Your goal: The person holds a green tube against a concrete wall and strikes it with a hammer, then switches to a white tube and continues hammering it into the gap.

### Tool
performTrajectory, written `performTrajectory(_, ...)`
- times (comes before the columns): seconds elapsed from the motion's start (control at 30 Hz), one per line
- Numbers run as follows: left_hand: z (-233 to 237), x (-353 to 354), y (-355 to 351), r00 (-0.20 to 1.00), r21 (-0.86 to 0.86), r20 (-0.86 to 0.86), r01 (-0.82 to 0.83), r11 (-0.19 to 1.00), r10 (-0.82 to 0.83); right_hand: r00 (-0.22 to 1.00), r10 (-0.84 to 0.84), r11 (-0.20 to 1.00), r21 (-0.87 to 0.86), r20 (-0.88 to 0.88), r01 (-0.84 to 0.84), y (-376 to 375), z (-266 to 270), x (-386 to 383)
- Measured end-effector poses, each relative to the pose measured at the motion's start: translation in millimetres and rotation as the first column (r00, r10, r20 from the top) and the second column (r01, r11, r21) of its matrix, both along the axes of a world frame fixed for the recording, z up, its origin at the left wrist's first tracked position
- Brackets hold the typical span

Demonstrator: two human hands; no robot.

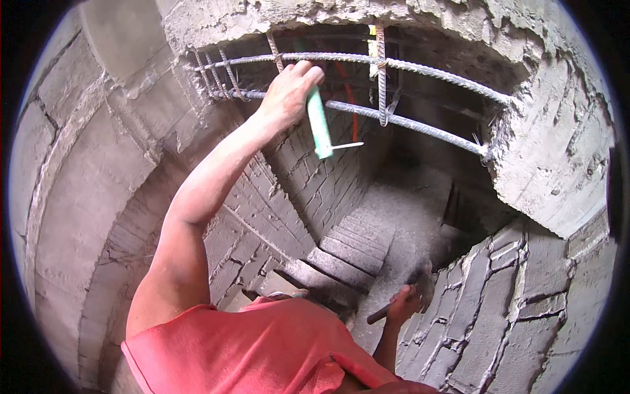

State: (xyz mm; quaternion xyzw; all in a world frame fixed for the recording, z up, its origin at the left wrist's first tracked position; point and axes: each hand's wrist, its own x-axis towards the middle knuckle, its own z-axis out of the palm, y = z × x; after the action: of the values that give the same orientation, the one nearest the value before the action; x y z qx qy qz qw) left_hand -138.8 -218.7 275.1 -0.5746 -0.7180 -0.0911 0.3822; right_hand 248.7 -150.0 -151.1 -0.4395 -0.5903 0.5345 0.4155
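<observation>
My left hand [289,94] is raised among the steel bars, its fingers curled at the top of a green tube-like piece [319,123]. A thin white strip [348,145] sticks out sideways at the tube's lower end. Behind this hand run the upper rebar [446,79] and the lower rebar [413,125], both ribbed and curved. Low in the view, my right hand [405,303] is closed round a hammer [379,316]. Its dark handle points left, and the grey head beyond the fingers is blurred.
Broken concrete [551,144] surrounds the opening with the exposed bars. An orange-red line [354,118] hangs behind them. Below are dusty steps [348,253] and a rough brick wall [485,295] close by the right hand. A plastered wall [85,197] stands at the left.
</observation>
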Motion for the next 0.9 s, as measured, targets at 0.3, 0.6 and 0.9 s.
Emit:
performTrajectory(0.3,-12.1,43.2,4.8,0.979,0.263,0.008,-0.2,0.944,0.205,0.996,-0.079,0.978,0.198,0.038,0.07,12.6,-14.7,3.8)
performTrajectory(0.6,-15.7,25.3,12.7,0.987,0.336,0.154,-0.088,0.938,0.037,0.801,-0.236,0.884,-0.464,-0.55,-0.059,22.1,-24.8,22.7)
performTrajectory(0.9,-1.9,46.5,3.8,0.975,0.145,0.206,0.05,0.988,-0.079,0.943,-0.053,0.996,-0.08,-0.329,0.028,3.4,45.7,-17.7)
